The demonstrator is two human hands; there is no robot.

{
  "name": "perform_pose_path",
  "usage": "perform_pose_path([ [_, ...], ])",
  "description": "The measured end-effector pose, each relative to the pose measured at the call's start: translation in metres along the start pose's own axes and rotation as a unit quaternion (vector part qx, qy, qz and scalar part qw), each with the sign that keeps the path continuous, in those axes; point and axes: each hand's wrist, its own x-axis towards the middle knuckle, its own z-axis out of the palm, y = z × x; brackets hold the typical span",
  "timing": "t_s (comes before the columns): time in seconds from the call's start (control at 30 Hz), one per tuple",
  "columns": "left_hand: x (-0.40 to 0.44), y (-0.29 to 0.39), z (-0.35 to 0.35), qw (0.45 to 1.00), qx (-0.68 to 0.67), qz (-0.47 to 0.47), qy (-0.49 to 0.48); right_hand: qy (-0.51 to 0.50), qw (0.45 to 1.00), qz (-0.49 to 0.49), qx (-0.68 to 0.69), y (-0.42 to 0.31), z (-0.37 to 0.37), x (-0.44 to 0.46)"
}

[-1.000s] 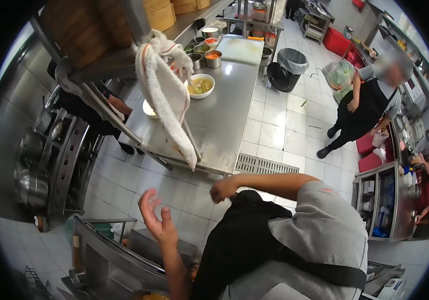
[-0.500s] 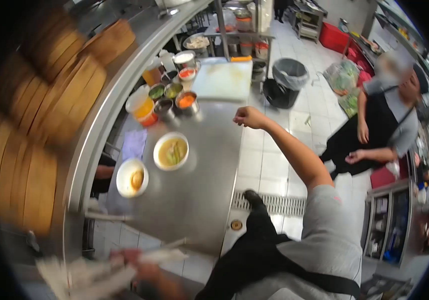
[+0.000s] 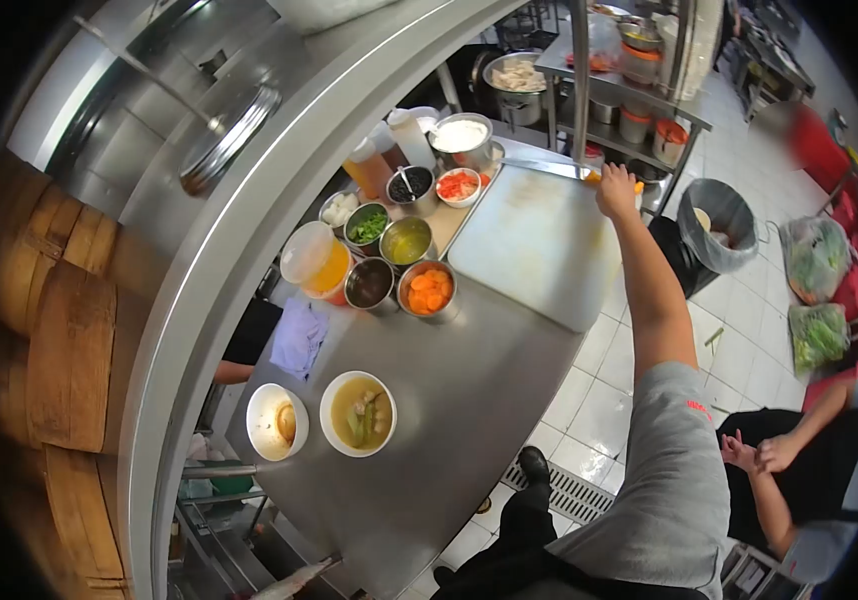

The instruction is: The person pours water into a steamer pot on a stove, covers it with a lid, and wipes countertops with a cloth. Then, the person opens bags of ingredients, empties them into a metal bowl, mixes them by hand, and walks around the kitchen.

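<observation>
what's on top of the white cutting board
A knife shows along the far edge of the white cutting board; the right hand hides the middle of its orange handle.

The head camera looks down across a table (image 3: 469,370).

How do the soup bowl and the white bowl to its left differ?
The soup bowl holds yellowish broth with green pieces; the left bowl shows mostly bare white inside, with a brownish item at one side. In this view, the soup bowl looks slightly larger than the left bowl. Both are white, round and upright on the steel table.
</observation>
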Motion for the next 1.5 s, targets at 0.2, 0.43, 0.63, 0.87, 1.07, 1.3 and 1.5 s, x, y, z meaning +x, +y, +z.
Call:
perform_pose_path([
  [0.2, -0.004, -0.031, -0.014, 0.997, -0.038, -0.032, -0.053, -0.132, 0.991, -0.026, 0.009, 0.001, -0.015, -0.010],
  [0.43, -0.016, -0.020, -0.019, 0.977, -0.108, -0.044, -0.180, -0.152, 0.979, 0.017, 0.138, 0.024, -0.007, -0.061],
  [0.63, -0.073, -0.015, -0.035, 0.957, -0.238, -0.159, -0.038, -0.110, 0.958, -0.012, 0.265, 0.005, -0.089, -0.199],
  [0.87, -0.138, -0.050, -0.074, 0.913, -0.309, -0.240, -0.114, -0.263, 0.782, -0.182, 0.534, -0.103, -0.245, -0.410],
  [1.07, -0.142, -0.042, -0.121, 0.894, -0.304, -0.240, -0.228, -0.188, 0.688, -0.487, 0.504, -0.289, -0.404, -0.506],
  [1.3, -0.119, -0.029, -0.183, 0.864, -0.321, -0.203, -0.331, -0.097, 0.642, -0.575, 0.499, -0.401, -0.415, -0.565],
  [1.5, -0.073, -0.088, -0.188, 0.865, -0.297, -0.229, -0.334, -0.244, 0.681, -0.463, 0.513, -0.286, -0.364, -0.573],
])
